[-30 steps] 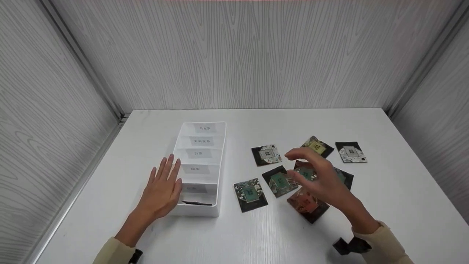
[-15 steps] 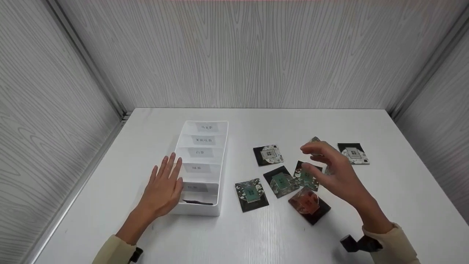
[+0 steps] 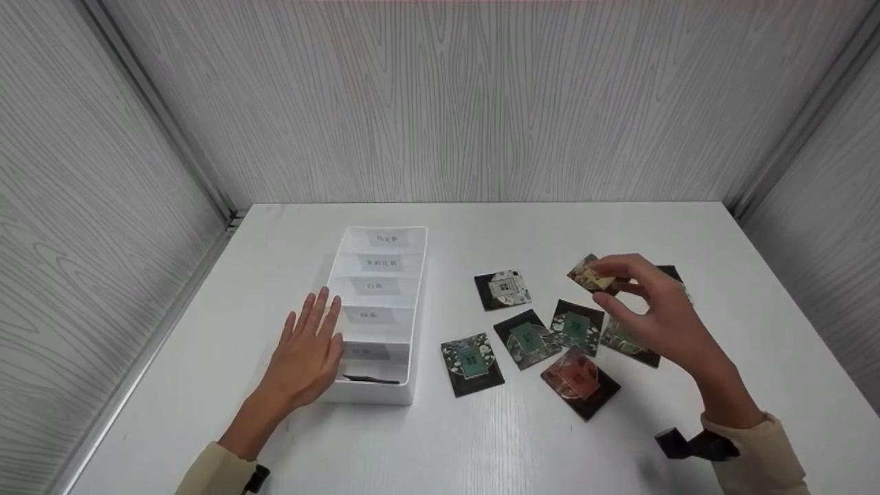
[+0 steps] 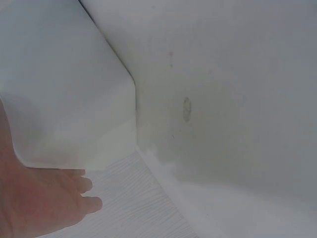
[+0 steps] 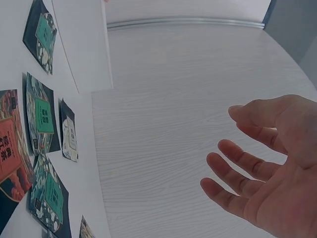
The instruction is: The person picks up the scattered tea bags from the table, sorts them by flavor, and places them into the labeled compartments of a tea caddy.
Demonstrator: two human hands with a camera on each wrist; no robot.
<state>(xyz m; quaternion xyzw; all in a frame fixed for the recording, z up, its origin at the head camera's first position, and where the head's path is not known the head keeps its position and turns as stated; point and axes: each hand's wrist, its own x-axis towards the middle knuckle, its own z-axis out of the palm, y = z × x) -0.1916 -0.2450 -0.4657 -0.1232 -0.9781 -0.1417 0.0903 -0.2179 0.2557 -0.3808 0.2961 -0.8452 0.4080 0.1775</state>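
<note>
My left hand (image 3: 302,357) lies flat with straight fingers against the left rim of a white compartment box (image 3: 414,323). In the left wrist view, the box's side wall (image 4: 74,89) covers part of that hand. My right hand (image 3: 653,309) hovers over the sachets, thumb and fingers apart and loosely curved. Nothing is between them in the right wrist view. Its fingertips overlap the yellow-labelled tea sachet (image 3: 586,275) in the head view. Below the hand lies a green-labelled sachet (image 3: 631,348), partly covered. A black-and-white sachet (image 3: 670,272) behind the hand is mostly hidden.
Left of the right hand lie a white-labelled sachet (image 3: 503,289), several green-labelled sachets (image 3: 528,339) and a red-labelled one (image 3: 579,382). A dark sachet (image 3: 371,379) is in the box's nearest compartment. Paper labels mark the compartments. Grey wood-grain walls (image 3: 440,103) enclose the table.
My right hand has moved right and slightly away from me, from above the green-labelled sachets to the yellow-labelled one. My left hand has stayed at the box.
</note>
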